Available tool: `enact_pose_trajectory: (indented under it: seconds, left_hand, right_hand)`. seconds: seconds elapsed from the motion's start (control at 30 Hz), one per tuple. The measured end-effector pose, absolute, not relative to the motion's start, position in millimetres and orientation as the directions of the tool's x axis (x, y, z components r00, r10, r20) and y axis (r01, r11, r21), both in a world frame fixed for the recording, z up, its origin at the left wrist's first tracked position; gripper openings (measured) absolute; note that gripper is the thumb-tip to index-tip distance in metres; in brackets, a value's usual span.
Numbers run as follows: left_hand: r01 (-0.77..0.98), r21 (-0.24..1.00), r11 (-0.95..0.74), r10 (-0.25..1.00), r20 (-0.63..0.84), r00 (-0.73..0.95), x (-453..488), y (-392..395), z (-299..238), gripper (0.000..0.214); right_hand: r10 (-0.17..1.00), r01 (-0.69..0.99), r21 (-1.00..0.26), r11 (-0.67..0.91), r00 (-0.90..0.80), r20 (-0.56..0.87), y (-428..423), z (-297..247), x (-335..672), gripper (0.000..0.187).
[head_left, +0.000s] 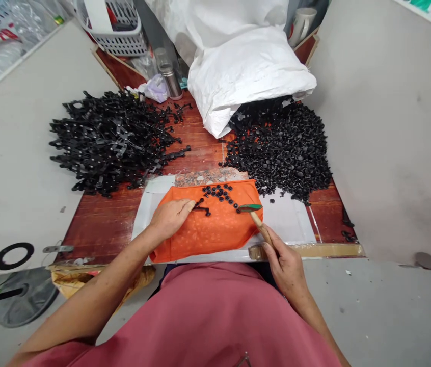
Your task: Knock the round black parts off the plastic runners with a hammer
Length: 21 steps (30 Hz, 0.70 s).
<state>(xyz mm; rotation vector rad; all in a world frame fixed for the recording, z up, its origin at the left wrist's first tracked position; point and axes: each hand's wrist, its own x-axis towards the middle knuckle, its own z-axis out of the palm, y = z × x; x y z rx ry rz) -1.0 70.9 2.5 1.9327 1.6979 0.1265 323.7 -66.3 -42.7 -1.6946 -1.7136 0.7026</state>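
Head view, work surface and contents:
- Left hand [169, 219]: thumb and fingers pinched together on a black part [202, 209], which lies over the orange cloth [215, 232].
- Right hand [286, 262]: closed around the wooden handle of a hammer [262, 229], at the table's front edge; its green-topped head is over the cloth's right margin, beside the nearest of the black round pieces [221, 199]. Whether head and cloth touch: cannot tell.
- Cloth: far edge near-straight, left side slanting toward the person, near edge close to the table [101, 219] front; white sheeting [292, 219] projects on both sides.
- Left pile [108, 142], branching black parts: overhangs the table's left edge.
- Right pile [288, 148], small black pieces: reaches onto the sheeting; white sack [246, 66] above it.
- Room: a strip of red-brown wood separates the piles; the widest bare wood lies left of the sheeting.
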Motion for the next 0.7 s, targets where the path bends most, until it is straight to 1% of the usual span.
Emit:
enact_pose_trajectory:
  seconds: [0.07, 0.13, 0.2, 0.27, 0.37, 0.43, 0.53, 0.6, 0.7]
  left_hand:
    - [0.938, 0.340, -0.073, 0.934, -0.307, 0.184, 1, 71, 6, 0.038]
    - [0.953, 0.277, -0.125, 0.920, -0.327, 0.215, 2, 70, 10, 0.036]
    - [0.944, 0.268, -0.194, 0.908, -0.316, 0.276, 2, 68, 13, 0.035]
    - [0.937, 0.267, -0.228, 0.909, -0.287, 0.303, 4, 67, 14, 0.037]
    - [0.948, 0.262, -0.182, 0.936, -0.249, 0.249, 9, 64, 12, 0.038]
    - [0.938, 0.314, -0.149, 0.951, -0.213, 0.223, 12, 63, 9, 0.036]
    - [0.864, 0.482, -0.145, 0.958, -0.150, 0.244, 17, 66, 5, 0.034]
    - [0.803, 0.576, -0.153, 0.951, -0.134, 0.278, 23, 72, 3, 0.034]
    - [0.762, 0.629, -0.156, 0.937, -0.149, 0.315, 34, 81, 1, 0.038]
  right_hand:
    - [0.998, 0.646, -0.764, 0.018, 0.039, 0.056, -67, -46, 325, 0.047]
    - [0.998, 0.630, -0.776, 0.009, 0.046, 0.049, -67, -48, 326, 0.047]
    - [0.998, 0.633, -0.774, 0.003, 0.044, 0.040, -66, -49, 326, 0.046]
    - [0.999, 0.647, -0.763, -0.003, 0.041, 0.031, -65, -48, 325, 0.046]
    - [0.999, 0.666, -0.746, -0.003, 0.037, 0.029, -64, -48, 325, 0.046]
    - [0.999, 0.670, -0.742, -0.002, 0.040, 0.033, -64, -48, 325, 0.046]
    - [0.998, 0.662, -0.750, 0.000, 0.043, 0.038, -64, -49, 326, 0.046]
    - [0.998, 0.657, -0.754, -0.004, 0.046, 0.034, -64, -49, 326, 0.046]
    - [0.999, 0.662, -0.749, -0.018, 0.049, 0.019, -63, -48, 325, 0.046]
